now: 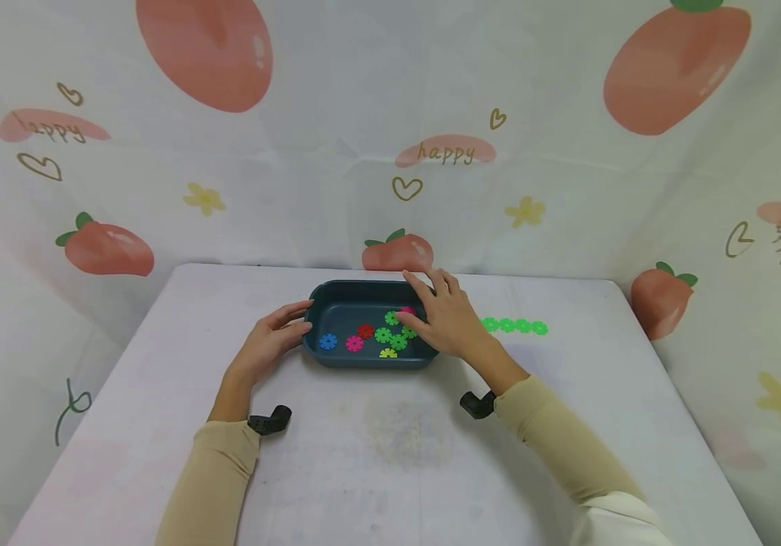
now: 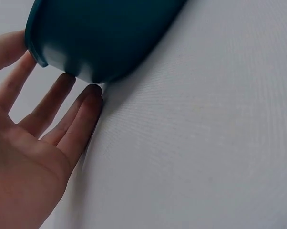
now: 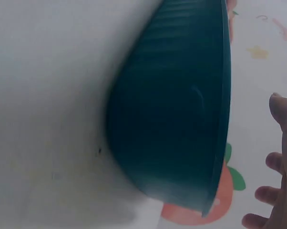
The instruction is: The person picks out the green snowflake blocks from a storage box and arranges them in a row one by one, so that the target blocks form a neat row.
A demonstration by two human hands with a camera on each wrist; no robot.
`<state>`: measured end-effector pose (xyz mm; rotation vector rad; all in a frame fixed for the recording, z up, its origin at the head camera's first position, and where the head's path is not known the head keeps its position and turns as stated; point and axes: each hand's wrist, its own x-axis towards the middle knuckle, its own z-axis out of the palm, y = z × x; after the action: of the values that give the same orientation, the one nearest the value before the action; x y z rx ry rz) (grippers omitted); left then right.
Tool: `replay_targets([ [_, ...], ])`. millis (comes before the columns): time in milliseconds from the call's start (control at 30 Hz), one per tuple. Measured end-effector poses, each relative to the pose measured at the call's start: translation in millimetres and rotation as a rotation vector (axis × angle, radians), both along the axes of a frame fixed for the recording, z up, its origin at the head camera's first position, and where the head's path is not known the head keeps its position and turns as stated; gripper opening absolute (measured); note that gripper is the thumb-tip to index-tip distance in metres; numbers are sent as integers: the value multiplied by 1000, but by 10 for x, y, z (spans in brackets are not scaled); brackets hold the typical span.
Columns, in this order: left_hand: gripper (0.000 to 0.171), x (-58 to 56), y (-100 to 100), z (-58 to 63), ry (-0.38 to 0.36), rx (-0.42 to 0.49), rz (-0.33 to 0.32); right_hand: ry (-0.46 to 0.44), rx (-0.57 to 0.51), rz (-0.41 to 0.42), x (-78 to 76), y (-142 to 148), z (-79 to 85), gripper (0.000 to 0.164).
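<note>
- Your left hand [image 1: 271, 341] was at the left end of the dark teal tray [image 1: 371, 362], fingers long and loosely apart, their tips against its outer wall. They gripped nothing; the touch probably steadied the tray.
- The tray lay lengthwise across the middle of the white table [image 1: 397, 447], its open top up, likely so that both hands could reach it.
- Inside, from the left, were a blue disc [image 1: 328, 342], a pink disc [image 1: 354, 344] and a red disc [image 1: 365, 331], all notched; the walls would keep such small pieces together.
- Next came a cluster of green discs [image 1: 383, 335], with a yellow disc [image 1: 388, 353] by the near wall.
- Your right hand [image 1: 450, 318] arched over the right end, thumb and fingers well spread, with nothing visibly held. The thumb's inward angle suggested access to the pieces.
- Beyond it, a row of green discs [image 1: 515, 326] lay on the table, perhaps set apart for order.
</note>
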<state>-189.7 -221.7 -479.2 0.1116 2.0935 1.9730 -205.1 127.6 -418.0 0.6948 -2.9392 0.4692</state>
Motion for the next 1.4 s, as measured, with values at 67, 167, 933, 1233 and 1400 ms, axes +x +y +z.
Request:
replay_targets([
  [67,59,0,-5,7,5,-5,2,-14,-32,4,-5,-49,-16,79],
  [167,58,6,-6,13,9,-19,-1,-37,-78,7,-15,-112,-45,78],
  [933,61,6,13,-29,-31,-9,19,-249,-480,16,-89,-432,-225,64],
  [1233,59,14,29,-33,-44,-24,51,-295,-557,-21,-84,-537,-329,52],
  [1400,59,8,15,-29,-43,-15,42,-359,-550,-34,-128,-575,-372,45],
])
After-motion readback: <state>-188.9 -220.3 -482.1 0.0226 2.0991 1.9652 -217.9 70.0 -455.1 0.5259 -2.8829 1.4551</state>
